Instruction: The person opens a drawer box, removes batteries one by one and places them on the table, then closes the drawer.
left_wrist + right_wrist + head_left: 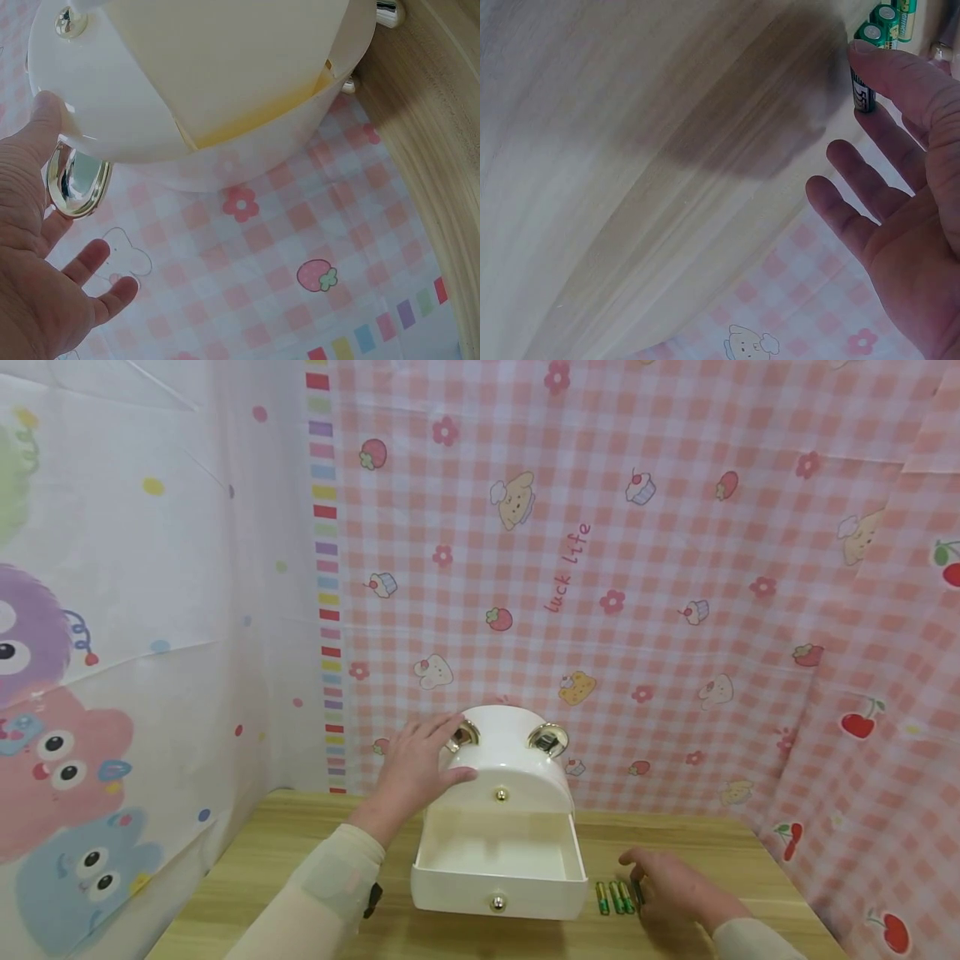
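A white two-drawer box [510, 739] with a rounded top and two gold-rimmed round pieces stands on the table. Its lower drawer [457, 889] is pulled out, and the inside that shows is bare. My left hand [416, 764] rests on the box's upper left, the thumb on the front and the other fingers spread around the left gold-rimmed piece [79, 180]. On the right, my right hand [919, 172] pinches a dark battery [862, 91] between thumb and finger, at the table. Several green batteries [617, 897] stand beside it, right of the drawer.
The wooden table [300, 843] backs onto a pink checked cloth [637, 552]. A white cloth with cartoon figures [150, 610] hangs on the left. Beside my left sleeve, a small black object [372, 900] is partly hidden.
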Motion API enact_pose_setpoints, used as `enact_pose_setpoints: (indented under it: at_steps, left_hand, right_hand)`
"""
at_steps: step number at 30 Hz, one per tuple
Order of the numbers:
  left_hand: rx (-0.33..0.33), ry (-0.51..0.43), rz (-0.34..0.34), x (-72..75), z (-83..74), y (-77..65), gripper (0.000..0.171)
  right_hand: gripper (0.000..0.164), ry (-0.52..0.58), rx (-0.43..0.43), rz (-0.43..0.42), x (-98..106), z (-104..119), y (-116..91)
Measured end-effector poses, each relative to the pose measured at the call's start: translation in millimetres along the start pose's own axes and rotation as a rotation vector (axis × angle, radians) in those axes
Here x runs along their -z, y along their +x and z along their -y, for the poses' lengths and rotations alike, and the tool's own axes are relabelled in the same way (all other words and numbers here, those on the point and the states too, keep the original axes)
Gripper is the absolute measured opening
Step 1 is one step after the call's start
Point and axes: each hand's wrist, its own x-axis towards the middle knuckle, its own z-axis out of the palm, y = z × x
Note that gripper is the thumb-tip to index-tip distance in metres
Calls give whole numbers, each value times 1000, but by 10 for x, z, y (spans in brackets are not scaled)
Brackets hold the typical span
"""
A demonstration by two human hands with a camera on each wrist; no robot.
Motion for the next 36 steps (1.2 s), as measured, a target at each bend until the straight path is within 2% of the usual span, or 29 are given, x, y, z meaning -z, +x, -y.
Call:
enact_pose_setpoints:
  at_steps: [36]
  left_hand:
    - [-10, -6, -19, -19, 13, -8, 90]
  right_hand:
    - [68, -40, -28, 18, -63, 24, 22]
